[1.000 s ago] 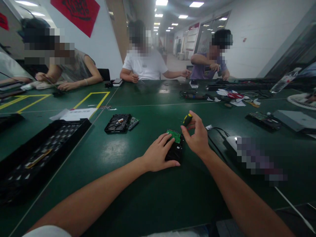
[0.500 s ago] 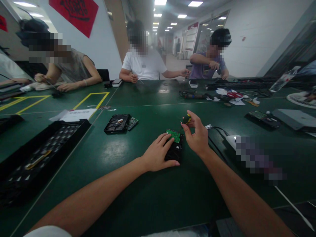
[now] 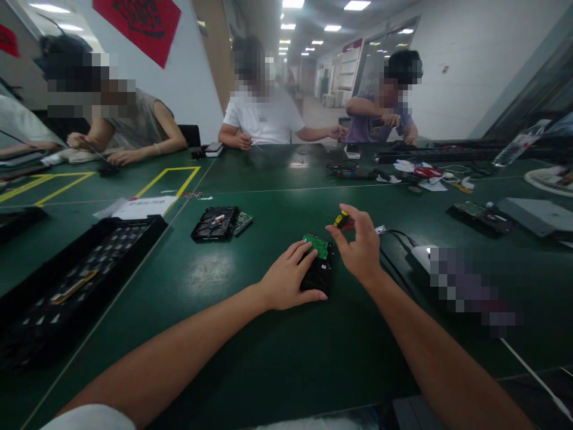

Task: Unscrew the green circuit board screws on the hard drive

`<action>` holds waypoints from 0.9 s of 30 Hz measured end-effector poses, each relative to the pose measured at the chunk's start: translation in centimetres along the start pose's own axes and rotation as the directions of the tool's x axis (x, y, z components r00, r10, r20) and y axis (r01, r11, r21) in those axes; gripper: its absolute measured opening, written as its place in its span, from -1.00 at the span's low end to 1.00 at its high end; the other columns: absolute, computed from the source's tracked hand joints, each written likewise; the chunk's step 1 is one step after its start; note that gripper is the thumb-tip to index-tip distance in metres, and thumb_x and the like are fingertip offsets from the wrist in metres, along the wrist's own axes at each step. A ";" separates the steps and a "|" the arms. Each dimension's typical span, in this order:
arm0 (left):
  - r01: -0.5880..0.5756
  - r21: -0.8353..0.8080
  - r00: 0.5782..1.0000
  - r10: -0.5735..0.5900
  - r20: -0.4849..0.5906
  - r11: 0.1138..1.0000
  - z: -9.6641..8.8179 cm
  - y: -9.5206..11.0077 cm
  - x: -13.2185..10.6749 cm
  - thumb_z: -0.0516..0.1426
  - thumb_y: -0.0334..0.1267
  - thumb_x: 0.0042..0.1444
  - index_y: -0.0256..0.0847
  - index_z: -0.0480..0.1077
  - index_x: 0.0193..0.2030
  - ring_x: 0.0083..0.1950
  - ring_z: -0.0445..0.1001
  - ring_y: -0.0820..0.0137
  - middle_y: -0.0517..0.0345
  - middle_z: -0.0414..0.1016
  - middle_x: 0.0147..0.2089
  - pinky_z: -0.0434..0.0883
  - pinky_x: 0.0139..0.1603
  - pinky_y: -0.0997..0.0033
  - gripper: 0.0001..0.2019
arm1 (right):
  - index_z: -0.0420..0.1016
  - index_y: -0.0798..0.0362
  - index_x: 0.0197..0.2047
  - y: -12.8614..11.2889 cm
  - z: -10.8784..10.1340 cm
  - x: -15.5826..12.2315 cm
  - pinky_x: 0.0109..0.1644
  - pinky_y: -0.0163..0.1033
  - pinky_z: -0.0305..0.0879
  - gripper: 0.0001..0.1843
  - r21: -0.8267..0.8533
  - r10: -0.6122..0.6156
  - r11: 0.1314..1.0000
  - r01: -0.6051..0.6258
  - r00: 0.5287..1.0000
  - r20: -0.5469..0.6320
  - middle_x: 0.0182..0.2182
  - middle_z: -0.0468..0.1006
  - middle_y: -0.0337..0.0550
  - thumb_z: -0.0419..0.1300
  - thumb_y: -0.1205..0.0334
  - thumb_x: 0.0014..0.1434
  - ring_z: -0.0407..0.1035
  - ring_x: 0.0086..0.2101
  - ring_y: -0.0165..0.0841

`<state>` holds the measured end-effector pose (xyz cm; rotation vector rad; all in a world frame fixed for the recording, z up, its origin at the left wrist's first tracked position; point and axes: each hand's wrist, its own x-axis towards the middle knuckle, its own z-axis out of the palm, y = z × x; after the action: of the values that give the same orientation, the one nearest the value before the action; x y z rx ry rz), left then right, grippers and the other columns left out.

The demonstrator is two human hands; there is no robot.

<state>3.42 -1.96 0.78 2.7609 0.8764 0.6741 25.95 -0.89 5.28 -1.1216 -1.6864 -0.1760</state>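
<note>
Pressing down on a black hard drive [image 3: 317, 276] with the left grip [image 3: 286, 280], fingers spread flat and loose, not closed round it, palm at the near end and fingertips up by the green board [image 3: 317, 245] on top. Lying flat on the green bench [image 3: 268, 358], right in front, between both arms.

Pinching a screwdriver [image 3: 342, 220] with the right grip [image 3: 360, 248], thumb and first fingers shut tight on the yellow and black handle. Held just above the far end of the hard drive, tip pointing down toward the green board; too small to tell if touching.

Off to the left on the bench, a long black tray [image 3: 147, 230] with many small square cells. Little pale bits in some cells, and one flat gold strip [image 3: 71, 288] lying across a few.

Past the tray, a second hard drive [image 3: 215, 223], lying alone with a small circuit card [image 3: 243, 222] just beside it. Farther back, a white paper sheet [image 3: 138, 207]. Over on the right, a black cable [image 3: 396, 239] curling near the right grip.
</note>
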 end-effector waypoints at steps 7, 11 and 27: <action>0.002 0.005 1.000 -0.002 0.007 1.000 -0.3 0.1 0.1 0.12 0.50 0.09 -0.33 0.14 0.49 0.53 0.07 -0.18 -0.35 0.17 0.47 0.17 0.50 -0.25 0.07 | 0.15 -0.19 0.46 -0.5 0.3 -0.3 0.12 0.06 0.54 -0.41 0.189 0.012 0.982 -0.027 0.997 0.081 0.16 0.53 -0.04 0.13 0.21 0.43 0.56 -0.04 -0.19; 0.002 0.017 1.000 -0.003 0.015 1.000 -0.3 0.1 0.1 0.11 0.50 0.09 -0.33 0.13 0.49 0.53 0.06 -0.18 -0.35 0.15 0.48 0.17 0.50 -0.25 0.07 | 0.34 -0.14 0.33 -0.5 0.1 -0.1 -0.01 0.03 0.58 -0.47 0.088 -0.027 0.996 0.027 1.000 0.001 0.04 0.53 -0.03 0.28 0.15 0.34 0.51 -0.11 -0.18; 0.011 -0.013 1.000 -0.011 0.018 1.000 -0.3 0.2 0.1 0.13 0.49 0.08 -0.28 0.11 0.50 0.54 0.05 -0.20 -0.33 0.13 0.50 0.17 0.49 -0.31 0.06 | 0.34 -0.17 0.37 -0.4 -0.1 0.0 0.05 0.09 0.58 -0.50 0.123 0.010 0.992 -0.014 0.999 0.031 0.09 0.51 0.00 0.18 0.17 0.40 0.50 -0.02 -0.14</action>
<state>3.40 -2.07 1.14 2.7442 0.8800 0.6495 25.76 -1.17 5.45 -1.0468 -1.6930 -0.0471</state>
